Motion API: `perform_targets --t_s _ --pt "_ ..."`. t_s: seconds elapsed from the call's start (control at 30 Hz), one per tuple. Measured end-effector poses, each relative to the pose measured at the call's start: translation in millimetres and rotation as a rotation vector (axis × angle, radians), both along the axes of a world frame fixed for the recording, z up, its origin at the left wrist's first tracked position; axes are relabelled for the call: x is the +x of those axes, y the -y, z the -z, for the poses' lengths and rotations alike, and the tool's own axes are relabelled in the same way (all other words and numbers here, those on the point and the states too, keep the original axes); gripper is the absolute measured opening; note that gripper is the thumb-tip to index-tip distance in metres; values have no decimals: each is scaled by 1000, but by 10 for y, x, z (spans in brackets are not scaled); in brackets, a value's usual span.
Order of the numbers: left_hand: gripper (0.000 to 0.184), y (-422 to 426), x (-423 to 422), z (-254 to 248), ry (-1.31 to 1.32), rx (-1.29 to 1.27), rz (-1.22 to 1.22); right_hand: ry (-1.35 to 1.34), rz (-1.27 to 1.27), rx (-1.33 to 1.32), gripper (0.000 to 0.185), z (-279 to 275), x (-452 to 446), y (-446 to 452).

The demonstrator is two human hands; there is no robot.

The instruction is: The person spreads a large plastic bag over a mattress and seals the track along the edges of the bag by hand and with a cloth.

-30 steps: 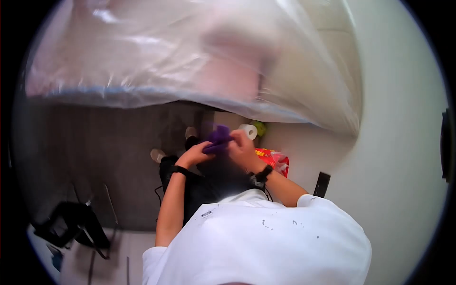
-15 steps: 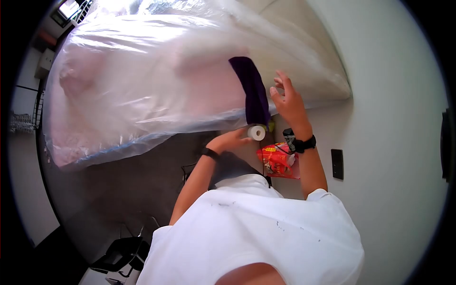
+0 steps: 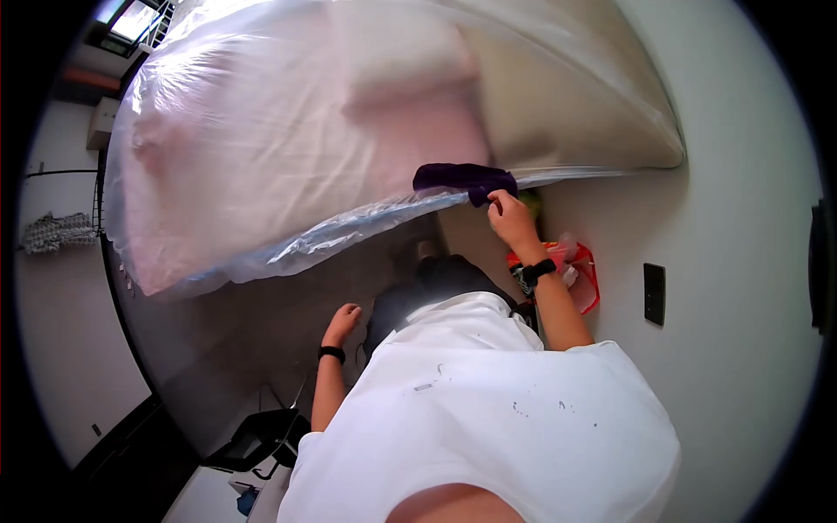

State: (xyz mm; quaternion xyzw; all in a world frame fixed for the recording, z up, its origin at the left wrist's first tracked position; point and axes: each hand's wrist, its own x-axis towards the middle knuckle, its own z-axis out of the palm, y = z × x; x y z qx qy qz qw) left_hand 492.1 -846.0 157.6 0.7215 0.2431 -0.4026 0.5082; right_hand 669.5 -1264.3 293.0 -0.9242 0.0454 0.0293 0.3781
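Observation:
My right hand [image 3: 513, 220] is closed on the near end of a dark purple cloth [image 3: 449, 177]. The cloth lies bunched across the edge of a bed covered in clear plastic sheeting [image 3: 288, 148]. Down at my left side, over the dark floor, my left hand [image 3: 343, 324] has its fingers curled in, with nothing showing in them. Both wrists wear black bands.
A red bag [image 3: 582, 275] stands below my right forearm, near the wall [image 3: 741, 235] with its black switch plate [image 3: 654, 295]. Something yellow-green [image 3: 530, 202] shows behind my right hand. A black chair [image 3: 257, 440] is at lower left.
My right hand has come down and taken hold of the purple cloth, which is now bunched nearer the bed's edge. My left hand has dropped back, and the white roll is out of sight.

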Motion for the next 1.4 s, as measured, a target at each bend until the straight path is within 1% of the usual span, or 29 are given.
perform_targets --t_s 0.03,0.07,0.1,0.17,0.2,0.27,0.33,0.4,0.43,0.47,0.53,0.57,0.6,0.63,0.67,0.73,0.8,0.87,0.97,1.0,1.07,1.13,1.2,1.23,1.27,1.33,1.37,1.4 --pt "34 -17 -69 -96 -7 6 2 21 -17 -1 19 40 -4 -55" --pt "33 3 -146 -188 -38 -2 -83 16 -20 2 19 73 -20 -107" --pt "31 36 -200 -253 -66 -11 -175 -28 -90 30 19 99 -27 -172" --pt "30 69 -344 -355 -77 -13 -250 -116 -230 123 21 225 -50 -288" --pt "29 63 -416 -388 -77 -16 -314 -122 -263 128 21 282 -56 -365" --pt "29 26 -556 -403 -78 -5 -378 -238 -365 89 22 404 -55 -577" --pt "29 -99 -776 -401 -71 14 -460 -218 -501 82 25 549 -49 -824" --pt "30 -238 -981 -351 -85 -36 -531 -218 -502 71 29 649 -28 -1115" --pt "31 -293 -1073 -343 -91 -23 -579 -245 -508 57 36 701 -17 -1247" --pt "32 -371 -1166 -332 -89 -25 -600 -224 -538 58 36 748 -20 -1392" --pt "31 -543 -1327 -320 -143 5 -659 -22 -509 0 42 941 -3 -1652" --pt "31 -639 -1401 -294 -126 -3 -680 -47 -552 -67 53 1057 20 -1739" --pt "30 -726 -1502 -272 -178 -9 -704 -34 -574 -75 53 1138 -14 -1813" --pt "29 -799 -1587 -229 -229 -22 -734 -159 -546 -197 56 1207 -31 -1869" --pt "29 -898 -1660 -186 -208 -45 -770 -271 -519 -325 61 1247 -7 -1934" --pt "28 -1104 -1806 -100 -254 -12 -779 -449 -469 -413 68 1515 4 -1939" --pt "27 -1335 -1889 -146 -203 -16 -845 -641 -425 -471 66 1504 -3 -2028" --pt "26 -1638 -1974 -135 -156 -5 -901 -607 -448 -478 63 1510 -7 -2167" --pt "26 -2025 -2073 -21 -37 3 -1039 -412 -552 -399 54 1581 -25 -2447" --pt "26 -2137 -2082 28 -31 0 -1057 -402 -568 -405 54 1586 -37 -2589" --pt "25 -2422 -2051 113 -32 10 -991 -486 -537 -272 54 1611 -82 -2901" --pt "22 -2687 -1908 92 -13 9 -989 -512 -556 -224 50 1709 -150 -3239" --pt "25 -2978 -1711 117 113 -25 -932 -586 -613 -164 49 1842 -186 -3546" --pt "25 -3146 -1586 112 186 -40 -912 -621 -619 -163 48 1823 -219 -3749" --pt "26 -3302 -1460 111 252 -53 -891 -624 -630 -168 48 1787 -205 -3915" --pt "26 -3621 -1207 207 363 -118 -940 -502 -805 -203 42 1764 -220 -4225" --pt "27 -3769 -1070 113 362 -115 -923 -601 -712 -142 39 1903 -173 -4321" --pt "28 -3913 -923 -19 363 -110 -903 -559 -719 -152 37 1832 -166 -4463"
